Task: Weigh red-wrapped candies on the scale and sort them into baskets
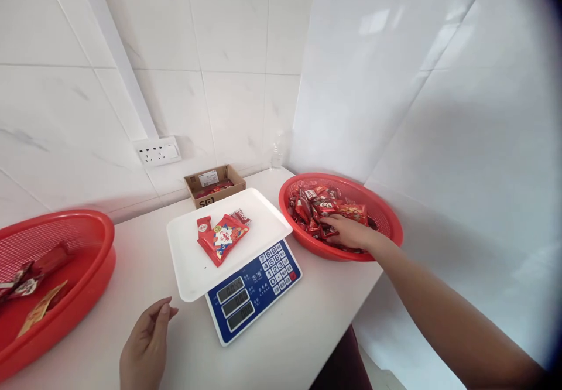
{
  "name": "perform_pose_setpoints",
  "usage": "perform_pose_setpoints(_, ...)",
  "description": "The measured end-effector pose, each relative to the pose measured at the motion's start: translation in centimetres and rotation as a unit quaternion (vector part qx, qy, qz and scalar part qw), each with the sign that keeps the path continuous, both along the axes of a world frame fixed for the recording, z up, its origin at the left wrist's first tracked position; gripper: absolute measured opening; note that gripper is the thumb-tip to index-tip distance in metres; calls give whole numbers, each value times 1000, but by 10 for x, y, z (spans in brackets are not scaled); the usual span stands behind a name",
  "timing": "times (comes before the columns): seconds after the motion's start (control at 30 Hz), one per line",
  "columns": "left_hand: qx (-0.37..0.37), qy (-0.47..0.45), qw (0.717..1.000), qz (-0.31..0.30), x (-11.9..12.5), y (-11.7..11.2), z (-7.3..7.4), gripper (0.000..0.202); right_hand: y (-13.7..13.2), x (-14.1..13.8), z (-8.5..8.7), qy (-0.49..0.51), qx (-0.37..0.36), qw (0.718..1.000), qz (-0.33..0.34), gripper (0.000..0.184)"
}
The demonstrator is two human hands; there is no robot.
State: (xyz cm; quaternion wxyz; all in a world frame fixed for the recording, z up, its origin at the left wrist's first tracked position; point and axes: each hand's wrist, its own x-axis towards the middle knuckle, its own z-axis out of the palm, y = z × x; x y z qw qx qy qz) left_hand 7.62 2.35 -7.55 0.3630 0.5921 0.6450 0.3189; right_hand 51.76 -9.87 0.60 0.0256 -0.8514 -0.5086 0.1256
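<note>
My right hand (349, 232) reaches into a red plastic basket (395, 226) at the right, its fingers apart on a heap of small red snack packets (327, 205). Whether a packet lies between the fingertips is hard to see. Near the lower left corner of the white weighing tray, my left hand (147, 340) is closed, thumb against the fingers, nothing visible in it. That tray (184, 261) belongs to a digital scale (257, 290) with a blue keypad panel. On it lie a larger red packet (226, 238) and smaller red packets, partly overlapping.
A second red basket (94, 273) with a few packets stands at the left edge of the white table (281, 343). Behind the scale sits an open cardboard box (215, 185) with red packets inside. A clear bottle (277, 153) stands in the corner by tiled walls.
</note>
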Motion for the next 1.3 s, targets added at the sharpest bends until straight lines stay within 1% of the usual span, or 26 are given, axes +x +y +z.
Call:
perform_pose_setpoints(0.1,-5,0,1000,1,2,-1,3,52,-1,5,-12,-1,-20,1000,9,56)
perform_pose_setpoints(0.17,-3,-4,1000,2,2,-2,5,52,1,6,-13,-5,-22,1000,13,52)
perform_pose_setpoints(0.3,5,-6,1000,2,1,-3,6,53,0,8,-6,-11,-4,1000,14,43)
perform_pose_setpoints(0.37,8,-12,1000,1,1,-3,5,53,-2,9,1,-10,17,1000,7,42)
perform_pose_setpoints(0.43,13,-21,1000,1,2,-2,3,53,-4,6,10,-9,66,998,-10,42)
perform_pose_setpoints(0.53,27,-35,999,-6,3,-2,2,51,-1,-8,23,14,189,981,-32,38)
perform_pose_setpoints(0.6,41,-47,998,-13,3,-3,1,50,7,-24,30,50,254,965,-30,37)
perform_pose_setpoints(0.67,56,-61,996,-15,3,-4,1,49,20,-44,32,91,290,953,-8,38)
perform_pose_setpoints(0.73,67,-73,995,-15,3,-5,1,47,38,-65,29,130,309,941,34,35)
perform_pose_setpoints(0.83,72,-83,994,-19,3,-7,2,45,69,-95,17,178,316,927,91,29)
perform_pose_setpoints(0.9,74,-87,993,-21,3,-7,2,44,88,-111,7,196,320,921,109,24)
perform_pose_setpoints(0.97,76,-91,993,-20,3,-8,3,43,103,-121,0,206,335,913,111,18)
perform_pose_setpoints(1.07,74,-98,992,-20,4,-8,3,42,115,-127,-4,219,370,898,97,16)
perform_pose_setpoints(1.17,72,-100,992,-22,4,-8,2,40,118,-125,-1,227,403,883,79,20)
perform_pose_setpoints(1.23,71,-97,992,-25,4,-9,2,39,118,-124,0,224,415,879,73,22)
perform_pose_setpoints(1.3,69,-92,993,-32,4,-10,3,39,117,-124,1,226,409,881,73,22)
